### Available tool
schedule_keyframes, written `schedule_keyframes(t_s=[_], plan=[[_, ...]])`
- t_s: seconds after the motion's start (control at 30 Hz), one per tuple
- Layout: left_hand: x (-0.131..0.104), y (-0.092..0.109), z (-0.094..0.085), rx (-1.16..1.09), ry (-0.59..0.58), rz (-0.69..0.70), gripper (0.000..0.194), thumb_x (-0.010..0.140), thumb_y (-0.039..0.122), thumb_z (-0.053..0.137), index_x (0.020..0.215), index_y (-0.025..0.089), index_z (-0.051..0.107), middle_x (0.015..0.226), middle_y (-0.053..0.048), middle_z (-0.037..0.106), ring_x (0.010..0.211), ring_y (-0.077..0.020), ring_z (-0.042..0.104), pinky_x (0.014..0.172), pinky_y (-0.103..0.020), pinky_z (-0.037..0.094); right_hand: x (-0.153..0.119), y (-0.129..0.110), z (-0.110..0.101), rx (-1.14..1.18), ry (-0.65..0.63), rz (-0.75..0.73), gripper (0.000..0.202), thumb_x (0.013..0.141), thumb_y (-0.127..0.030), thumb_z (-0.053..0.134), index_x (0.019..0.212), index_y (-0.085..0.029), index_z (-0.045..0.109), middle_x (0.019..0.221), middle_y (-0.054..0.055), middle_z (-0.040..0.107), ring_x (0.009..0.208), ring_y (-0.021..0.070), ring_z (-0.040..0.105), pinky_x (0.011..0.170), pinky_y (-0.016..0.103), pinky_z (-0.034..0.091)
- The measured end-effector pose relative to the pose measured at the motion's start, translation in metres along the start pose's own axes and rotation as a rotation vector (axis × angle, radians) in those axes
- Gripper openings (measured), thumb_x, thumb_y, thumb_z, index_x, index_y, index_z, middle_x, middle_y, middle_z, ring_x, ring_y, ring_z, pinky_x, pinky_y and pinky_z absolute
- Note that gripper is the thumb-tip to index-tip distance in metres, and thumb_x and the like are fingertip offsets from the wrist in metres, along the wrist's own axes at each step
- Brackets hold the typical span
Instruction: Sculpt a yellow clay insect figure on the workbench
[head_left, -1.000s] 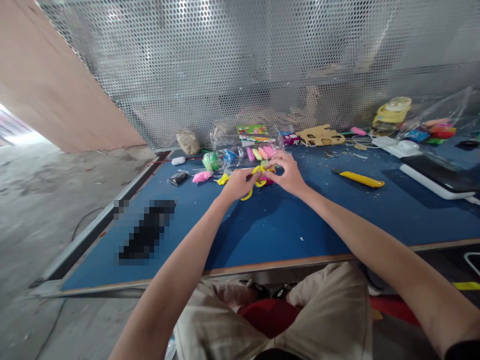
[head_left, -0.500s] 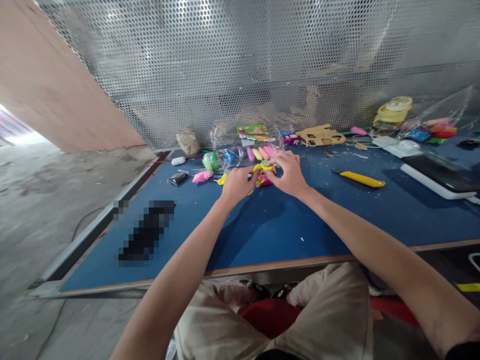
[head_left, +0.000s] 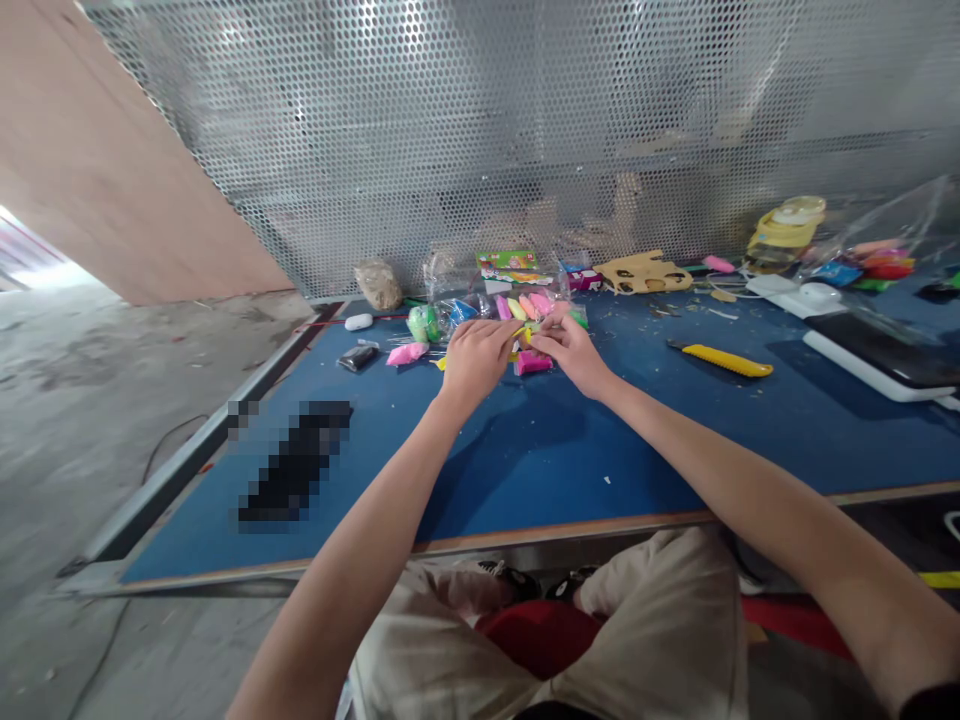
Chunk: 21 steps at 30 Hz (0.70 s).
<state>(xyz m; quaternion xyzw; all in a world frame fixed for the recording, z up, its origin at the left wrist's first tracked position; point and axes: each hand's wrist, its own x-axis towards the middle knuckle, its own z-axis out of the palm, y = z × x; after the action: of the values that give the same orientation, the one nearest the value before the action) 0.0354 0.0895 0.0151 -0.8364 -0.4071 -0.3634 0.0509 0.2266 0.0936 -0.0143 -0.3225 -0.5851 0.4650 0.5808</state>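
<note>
My left hand (head_left: 474,362) and my right hand (head_left: 574,352) meet over the middle of the blue table (head_left: 517,460). Between their fingertips is a small yellow piece of what looks like modelling clay (head_left: 528,334), mostly covered by the fingers. Both hands are closed on it. Just beneath lies a magenta clay packet (head_left: 533,363). Beyond the fingers, several pastel clay sticks (head_left: 517,307) lie in clear plastic. To the left are a pink clay packet (head_left: 407,353), a green clay lump (head_left: 424,323) and a dark packet (head_left: 358,357).
A yellow utility knife (head_left: 727,360) lies to the right, near a white power bank with a black phone-like slab (head_left: 889,350). A cream cut-out piece (head_left: 645,272), a yellow-lidded bottle (head_left: 786,235) and a stone-like lump (head_left: 378,285) stand along the perforated metal screen (head_left: 480,130).
My fingers have shifted around the yellow clay, and less of it shows. The left hand has turned flatter, knuckles up. More of the magenta packet below is visible.
</note>
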Motion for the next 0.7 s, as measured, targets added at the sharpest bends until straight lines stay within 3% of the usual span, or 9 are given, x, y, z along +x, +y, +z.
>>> schedule_keyframes(t_s=[0.1,0.27,0.53,0.7], plan=[[0.001,0.003,-0.003,-0.009,-0.010,0.040,0.036,0.102,0.024,0.050,0.130,0.028,0.072,0.128,-0.008,0.075,0.123,-0.0291,0.065,0.111,-0.047,0.037,0.000,0.000,0.006,0.192,0.042,0.123,0.048,0.068,-0.053,0.088,0.089,-0.025,0.054,0.081,-0.003,0.066,0.071,0.0136,0.062,0.069,0.030,0.052],[0.001,0.005,-0.006,0.033,-0.011,0.108,0.038,0.103,0.022,0.049,0.133,0.030,0.070,0.133,-0.007,0.072,0.127,-0.0287,0.063,0.114,-0.048,0.033,-0.004,-0.005,0.009,0.274,-0.015,0.251,0.043,0.070,-0.056,0.088,0.079,-0.022,0.063,0.075,0.000,0.063,0.064,0.0126,0.057,0.061,0.030,0.051],[0.001,0.010,-0.010,0.112,-0.007,0.142,0.035,0.103,0.023,0.051,0.131,0.033,0.070,0.135,-0.004,0.071,0.125,-0.0299,0.060,0.112,-0.050,0.033,-0.005,-0.009,0.008,0.335,-0.023,0.286,0.037,0.071,-0.050,0.089,0.078,-0.022,0.066,0.070,-0.002,0.059,0.061,0.0116,0.053,0.058,0.029,0.047],[0.000,0.019,-0.014,0.247,-0.038,0.048,0.039,0.101,0.034,0.058,0.139,0.028,0.062,0.133,-0.009,0.069,0.125,-0.0312,0.059,0.107,-0.047,0.038,-0.005,-0.003,0.008,0.369,0.018,0.252,0.039,0.065,-0.045,0.093,0.079,-0.020,0.067,0.073,-0.003,0.061,0.064,0.0098,0.053,0.061,0.027,0.046]])
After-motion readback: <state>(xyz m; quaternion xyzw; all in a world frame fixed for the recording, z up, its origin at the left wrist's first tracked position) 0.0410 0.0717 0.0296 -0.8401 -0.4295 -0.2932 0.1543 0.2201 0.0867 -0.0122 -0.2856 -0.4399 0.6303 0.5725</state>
